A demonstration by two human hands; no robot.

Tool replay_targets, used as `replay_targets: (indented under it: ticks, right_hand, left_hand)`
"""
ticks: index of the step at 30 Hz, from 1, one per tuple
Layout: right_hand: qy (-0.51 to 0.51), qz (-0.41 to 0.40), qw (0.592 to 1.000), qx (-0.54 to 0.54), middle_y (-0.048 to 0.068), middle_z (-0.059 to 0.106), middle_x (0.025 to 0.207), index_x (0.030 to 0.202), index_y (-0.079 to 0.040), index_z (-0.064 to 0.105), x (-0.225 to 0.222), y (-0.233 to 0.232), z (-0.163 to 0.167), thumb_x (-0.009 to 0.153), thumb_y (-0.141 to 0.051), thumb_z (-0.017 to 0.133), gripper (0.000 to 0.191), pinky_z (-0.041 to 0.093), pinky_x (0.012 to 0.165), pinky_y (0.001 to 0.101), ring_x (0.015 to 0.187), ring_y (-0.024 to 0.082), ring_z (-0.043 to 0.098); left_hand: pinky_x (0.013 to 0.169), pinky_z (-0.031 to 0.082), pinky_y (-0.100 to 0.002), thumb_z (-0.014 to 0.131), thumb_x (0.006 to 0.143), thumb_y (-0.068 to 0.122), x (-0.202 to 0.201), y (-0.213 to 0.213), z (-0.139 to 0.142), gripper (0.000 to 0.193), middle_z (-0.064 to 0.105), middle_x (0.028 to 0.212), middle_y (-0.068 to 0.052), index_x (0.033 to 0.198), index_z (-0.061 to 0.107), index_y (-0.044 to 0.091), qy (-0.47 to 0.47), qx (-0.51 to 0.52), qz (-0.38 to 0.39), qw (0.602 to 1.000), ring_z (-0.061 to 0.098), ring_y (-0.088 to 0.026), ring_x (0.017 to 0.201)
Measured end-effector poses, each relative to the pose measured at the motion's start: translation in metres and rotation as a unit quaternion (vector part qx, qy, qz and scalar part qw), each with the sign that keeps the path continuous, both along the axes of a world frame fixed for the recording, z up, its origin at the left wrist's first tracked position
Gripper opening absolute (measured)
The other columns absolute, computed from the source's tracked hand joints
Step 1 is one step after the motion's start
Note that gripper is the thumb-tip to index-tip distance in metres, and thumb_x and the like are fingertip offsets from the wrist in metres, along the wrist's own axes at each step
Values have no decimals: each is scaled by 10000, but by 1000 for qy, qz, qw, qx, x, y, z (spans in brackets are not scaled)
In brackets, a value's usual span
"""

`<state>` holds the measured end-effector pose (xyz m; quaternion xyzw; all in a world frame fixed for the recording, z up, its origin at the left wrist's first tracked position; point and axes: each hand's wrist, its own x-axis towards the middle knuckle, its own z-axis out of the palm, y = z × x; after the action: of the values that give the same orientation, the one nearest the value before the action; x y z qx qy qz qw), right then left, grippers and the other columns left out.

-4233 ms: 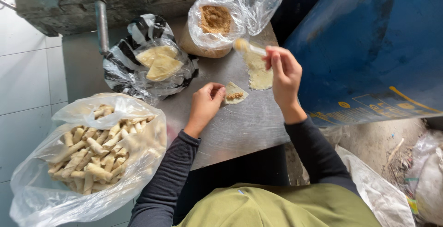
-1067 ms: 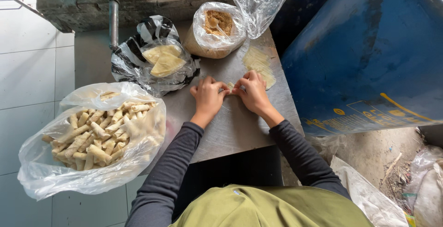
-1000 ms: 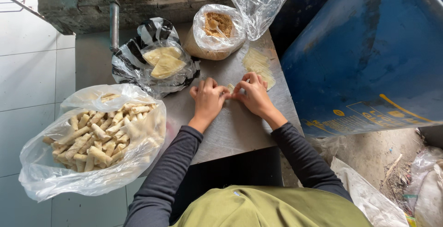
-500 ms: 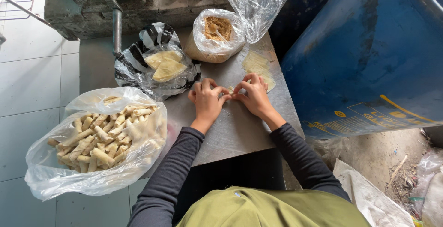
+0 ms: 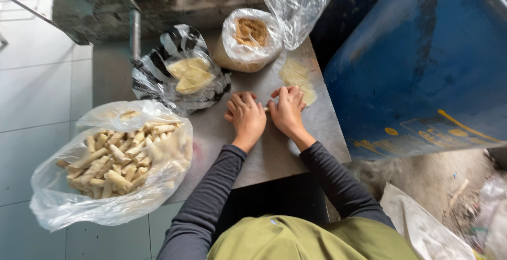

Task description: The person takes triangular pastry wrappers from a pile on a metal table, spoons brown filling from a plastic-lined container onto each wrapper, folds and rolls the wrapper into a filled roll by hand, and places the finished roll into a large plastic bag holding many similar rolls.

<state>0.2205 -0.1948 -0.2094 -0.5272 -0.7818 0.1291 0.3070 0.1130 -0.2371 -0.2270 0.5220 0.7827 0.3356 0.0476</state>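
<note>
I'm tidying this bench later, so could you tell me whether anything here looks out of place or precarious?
One thing: the clear bag of finished rolls hangs over the front left edge of the metal table, partly unsupported. The left hand and right hand work side by side at the centre; nothing looks spilled.

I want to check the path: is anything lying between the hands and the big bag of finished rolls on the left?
Nothing visible: bare metal table lies between the left hand and the bag of rolls.

Free room: bare table (image 5: pixel 274 157) strip nearest the person.
Left: bag of rolls (image 5: pixel 113 159).
Ahead: filling bowl (image 5: pixel 248 38), striped bag (image 5: pixel 182 75).
Right: blue drum (image 5: pixel 422 64).
</note>
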Motion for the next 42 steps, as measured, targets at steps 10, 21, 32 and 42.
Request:
replay_targets:
  ticks: [10,21,32,42]
  right_hand:
    - [46,-39,997,46,152,522,1174,1099,-115,631,-13,15,31,985,-298,696,225,332,930,521,1128,358,465]
    - [90,5,992,86,123,542,1143,1093,-106,679,63,15,-5,1061,-302,655,200,335,1011,432,1142,305,437]
    - [112,56,988,94,100,578,1119,1064,-94,683,101,42,-26,1002,-225,717,149,419,934,384,1070,280,494]
    - [12,150,988,14,114,650,994,1014,-60,744,120,47,4,819,-48,794,202,509,741,349,929,280,630]
  left_hand:
    - [864,329,-540,760,847,339,-17,18,25,232,602,1076,-47,958,686,150,83,81,-82,990,515,-292,1072]
    - [914,343,-415,775,910,354,-37,-81,95,184,604,1108,60,904,669,204,228,213,13,950,564,-159,1036]
    - [934,343,-463,815,835,354,-97,-164,172,375,616,1163,-10,1130,722,142,343,39,180,921,564,-240,1070]
    - [773,458,-428,779,767,144,32,6,29,236,654,942,-30,998,736,154,57,113,-235,964,643,-270,905]
